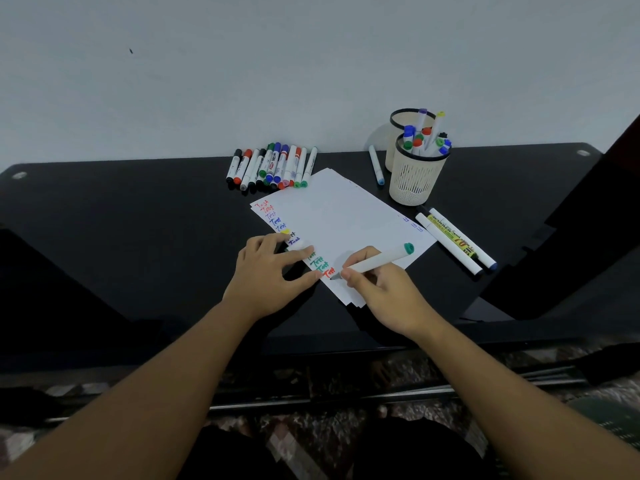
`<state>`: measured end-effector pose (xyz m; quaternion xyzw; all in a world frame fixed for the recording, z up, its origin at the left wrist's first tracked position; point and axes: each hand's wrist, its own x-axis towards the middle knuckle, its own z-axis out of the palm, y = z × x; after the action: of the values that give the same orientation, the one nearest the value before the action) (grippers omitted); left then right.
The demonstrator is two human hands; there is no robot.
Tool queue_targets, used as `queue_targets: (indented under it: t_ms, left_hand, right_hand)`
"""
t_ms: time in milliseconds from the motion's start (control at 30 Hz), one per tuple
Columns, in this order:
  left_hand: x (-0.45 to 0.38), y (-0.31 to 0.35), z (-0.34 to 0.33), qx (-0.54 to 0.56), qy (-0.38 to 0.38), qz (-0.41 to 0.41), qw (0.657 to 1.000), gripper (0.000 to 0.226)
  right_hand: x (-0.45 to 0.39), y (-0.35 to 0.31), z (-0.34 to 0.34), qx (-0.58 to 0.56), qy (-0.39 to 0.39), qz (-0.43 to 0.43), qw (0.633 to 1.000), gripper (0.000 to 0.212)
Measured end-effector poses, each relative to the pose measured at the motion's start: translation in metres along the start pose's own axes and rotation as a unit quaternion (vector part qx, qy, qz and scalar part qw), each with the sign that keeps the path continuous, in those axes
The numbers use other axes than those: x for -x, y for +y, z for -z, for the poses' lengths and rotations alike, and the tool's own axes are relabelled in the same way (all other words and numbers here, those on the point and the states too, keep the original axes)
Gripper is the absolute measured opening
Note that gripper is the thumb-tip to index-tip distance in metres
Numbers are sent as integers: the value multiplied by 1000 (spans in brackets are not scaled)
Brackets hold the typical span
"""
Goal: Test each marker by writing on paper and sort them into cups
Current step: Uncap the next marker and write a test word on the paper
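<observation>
Head view, itemised. Dark surface [138, 216] spanning the middle of the frame, pale wall behind it.

Paper [346, 216]: a small stack of white sheets lying skewed at frame centre, its left margin carrying a column of the word "Test" in red, blue, black, green and red again.

Right hand [377, 289], lower centre-right: grip closed around a white marker [375, 262] with a green end cap pointing to the upper right; the tip rests on the paper just below the last red word.

Left hand [266, 271], lower centre-left: fingers spread and mostly straight, fingertips pressing on the left edge of the paper, thumb touching the paper's near edge; grip apart. A small item sits under the fingers, too hidden to tell.

Untested markers [273, 166]: a row of capped pens, upper centre, lying side by side against the wall, just beyond the paper's far corner.

Front cup [417, 178]: cream mesh holder, upper right, full of upright markers. Rear cup [398, 129]: same kind, touching behind it, holding a few.

Single blue-capped marker [376, 166]: lying left of the cups.

Three loose markers [453, 242]: lying parallel at the right of the paper.
</observation>
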<state>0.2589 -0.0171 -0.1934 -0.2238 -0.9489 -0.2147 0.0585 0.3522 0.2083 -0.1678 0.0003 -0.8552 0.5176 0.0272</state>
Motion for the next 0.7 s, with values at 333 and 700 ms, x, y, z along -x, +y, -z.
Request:
queue_targets:
  t_ms: [333, 700]
  left_hand:
    - [0, -1, 1, -1, -6, 5, 1000, 65]
    - [-1, 0, 3, 1, -18, 11, 1000, 66]
  right_hand:
    - [-2, 3, -1, 27, 4, 13, 1000, 6]
    - [-1, 4, 0, 9, 11, 7, 1000, 4]
